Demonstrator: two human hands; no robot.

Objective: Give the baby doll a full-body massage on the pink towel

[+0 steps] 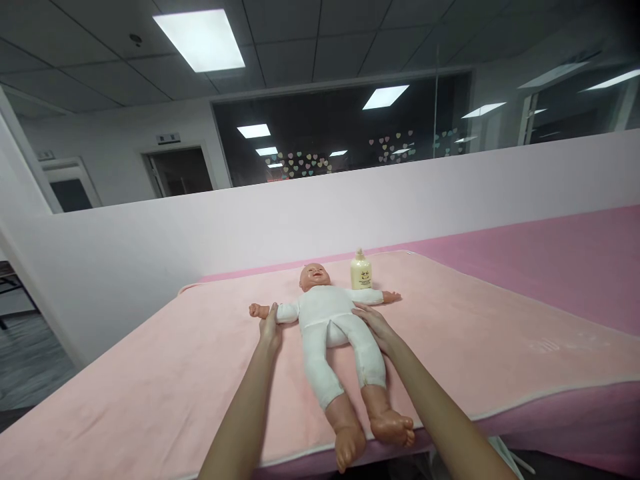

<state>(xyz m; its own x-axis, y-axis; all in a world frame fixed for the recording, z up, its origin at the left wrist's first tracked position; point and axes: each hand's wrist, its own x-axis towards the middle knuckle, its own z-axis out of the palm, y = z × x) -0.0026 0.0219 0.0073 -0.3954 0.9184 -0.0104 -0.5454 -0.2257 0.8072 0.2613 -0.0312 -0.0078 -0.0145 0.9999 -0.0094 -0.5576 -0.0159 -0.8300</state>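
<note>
A baby doll [325, 307] in a white suit lies on its back on a pink blanket [200, 360], arms spread, its feet at the blanket's near edge. My left hand [271, 328] is closed round the doll's forearm at the left, near its wrist. Against the doll's side and hip at the right rests my right hand [374, 325], its fingers stretched out. A pale yellow bottle [361, 272] stands upright just behind the doll's arm at the right.
Behind the blanket runs a low white wall [280, 223], with a dark window [340, 133] above it. Pink surface [560, 267] shows beyond the blanket at the right. Grey floor [35, 360] lies at the far left.
</note>
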